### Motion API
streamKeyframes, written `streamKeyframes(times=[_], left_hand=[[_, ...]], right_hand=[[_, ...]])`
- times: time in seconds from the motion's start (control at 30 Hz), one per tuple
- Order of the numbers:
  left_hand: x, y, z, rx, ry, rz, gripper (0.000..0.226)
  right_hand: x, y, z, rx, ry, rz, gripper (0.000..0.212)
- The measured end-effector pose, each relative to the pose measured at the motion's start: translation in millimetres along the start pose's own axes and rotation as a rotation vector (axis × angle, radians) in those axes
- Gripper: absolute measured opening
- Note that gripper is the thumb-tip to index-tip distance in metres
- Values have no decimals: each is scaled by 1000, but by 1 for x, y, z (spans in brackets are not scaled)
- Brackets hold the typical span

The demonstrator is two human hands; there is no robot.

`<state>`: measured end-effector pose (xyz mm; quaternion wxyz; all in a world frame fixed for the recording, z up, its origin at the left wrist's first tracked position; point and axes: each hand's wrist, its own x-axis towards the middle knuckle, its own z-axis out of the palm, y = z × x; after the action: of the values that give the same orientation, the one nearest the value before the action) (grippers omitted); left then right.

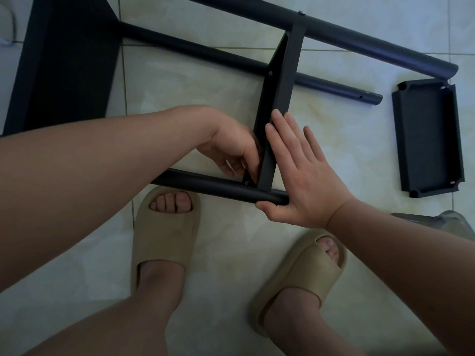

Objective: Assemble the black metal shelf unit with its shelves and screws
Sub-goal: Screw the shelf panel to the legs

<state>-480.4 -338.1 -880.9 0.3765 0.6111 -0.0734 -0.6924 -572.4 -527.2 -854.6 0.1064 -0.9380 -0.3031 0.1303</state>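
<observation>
Head view: the shelf [281, 80] stands on its edge, with its end on the near pole [205, 185]. The right hand [305, 181] is flat and open. It pushes on the shelf and the pole end, likely to keep them from moving. Just above the pole, the left hand [231, 150] curls its fingers at the corner screw [248, 182]. I cannot tell if they pinch it.

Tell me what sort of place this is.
Likely a room in a home, with the work done on the floor: pale glossy floor tiles, beige slides on bare feet, a loose shelf tray beside the frame.
</observation>
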Motion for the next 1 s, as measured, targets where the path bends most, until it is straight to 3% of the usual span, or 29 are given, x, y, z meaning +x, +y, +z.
streamKeyframes(times=[0.13,0.47,0.63,0.83,1.0], left_hand=[[3,-2,6,21,-13,-9,7],[0,0,1,38,19,-16,20],[2,-2,5,43,14,-34,9],[1,0,5,26,8,18,27],[0,1,2,32,31,-8,18]], right_hand=[[0,0,0,0,-1,-1,111],[0,0,0,0,6,-3,111],[0,0,0,0,-5,1,112],[1,0,0,1,0,-2,111],[0,0,0,-5,-4,-2,111]])
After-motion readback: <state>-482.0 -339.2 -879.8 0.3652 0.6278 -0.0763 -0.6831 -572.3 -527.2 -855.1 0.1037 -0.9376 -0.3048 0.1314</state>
